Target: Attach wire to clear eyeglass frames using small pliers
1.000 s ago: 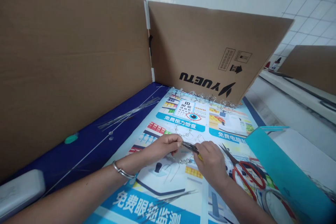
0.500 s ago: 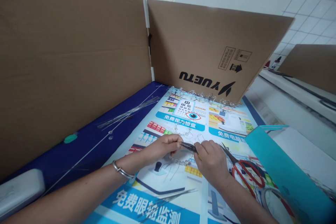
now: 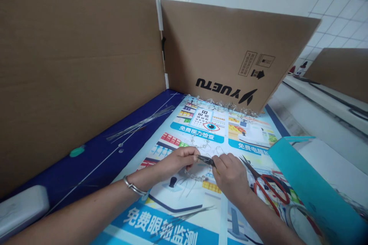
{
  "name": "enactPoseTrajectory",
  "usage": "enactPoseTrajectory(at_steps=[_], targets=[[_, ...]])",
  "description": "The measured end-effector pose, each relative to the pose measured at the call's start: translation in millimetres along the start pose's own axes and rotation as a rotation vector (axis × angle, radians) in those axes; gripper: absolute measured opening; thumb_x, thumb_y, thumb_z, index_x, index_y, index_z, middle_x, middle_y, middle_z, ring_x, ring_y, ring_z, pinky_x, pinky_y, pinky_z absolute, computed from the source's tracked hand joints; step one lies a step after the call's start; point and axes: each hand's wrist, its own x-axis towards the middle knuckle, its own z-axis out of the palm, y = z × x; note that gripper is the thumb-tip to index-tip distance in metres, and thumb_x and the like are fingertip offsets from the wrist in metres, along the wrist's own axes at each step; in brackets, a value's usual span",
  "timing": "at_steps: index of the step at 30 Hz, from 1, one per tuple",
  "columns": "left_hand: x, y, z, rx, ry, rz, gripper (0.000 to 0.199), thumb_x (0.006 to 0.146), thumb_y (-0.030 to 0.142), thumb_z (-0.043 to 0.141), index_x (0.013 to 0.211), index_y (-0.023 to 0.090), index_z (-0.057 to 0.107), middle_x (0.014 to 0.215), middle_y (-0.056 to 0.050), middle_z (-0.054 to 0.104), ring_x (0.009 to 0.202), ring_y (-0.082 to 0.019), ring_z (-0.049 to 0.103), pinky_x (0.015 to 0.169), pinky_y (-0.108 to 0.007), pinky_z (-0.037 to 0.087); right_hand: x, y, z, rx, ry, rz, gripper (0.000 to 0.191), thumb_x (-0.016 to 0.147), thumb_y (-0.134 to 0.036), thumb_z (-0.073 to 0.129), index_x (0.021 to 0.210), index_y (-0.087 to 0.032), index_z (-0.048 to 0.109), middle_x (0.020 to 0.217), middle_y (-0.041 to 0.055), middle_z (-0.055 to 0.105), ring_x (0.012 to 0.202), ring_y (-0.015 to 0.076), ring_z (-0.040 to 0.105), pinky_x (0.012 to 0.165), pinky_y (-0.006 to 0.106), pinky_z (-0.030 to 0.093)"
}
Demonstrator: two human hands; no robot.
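My right hand (image 3: 230,174) is closed around the handles of black-nosed pliers (image 3: 206,159), whose tip points left. At that tip, my left hand (image 3: 184,159) pinches with thumb and forefinger; a strand of clear beads (image 3: 197,177) hangs just below and seems to run from these fingers. What exactly the fingertips and the jaws grip is too small to make out. A silver bangle (image 3: 134,186) circles the left wrist. More clear beads and fine wires lie on the printed sheet (image 3: 172,168) beyond and beneath the hands.
Red-handled scissors (image 3: 267,183) and a roll of clear tape lie right of my right forearm, beside a teal box (image 3: 313,183). Loose wires (image 3: 140,123) rest on the blue surface at left and near the front. Cardboard walls (image 3: 230,53) stand behind and left, with beaded pieces along the back.
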Motion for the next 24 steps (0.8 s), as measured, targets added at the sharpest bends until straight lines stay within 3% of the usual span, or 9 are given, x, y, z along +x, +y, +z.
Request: enactPoseTrajectory(at_steps=[24], targets=[[0.8,-2.2,2.0,-0.022,0.023,-0.012,0.018,0.079,0.032,0.05,0.075,0.015,0.051,0.055,0.003,0.044,0.051,-0.008,0.038,0.05,-0.02,0.026,-1.0,-0.8,2.7,0.086,-0.005,0.045,0.017,0.081,-0.019,0.046,0.093,-0.017,0.058,0.076,0.0057,0.054,0.076,0.0173,0.047,0.07,0.03,0.036]])
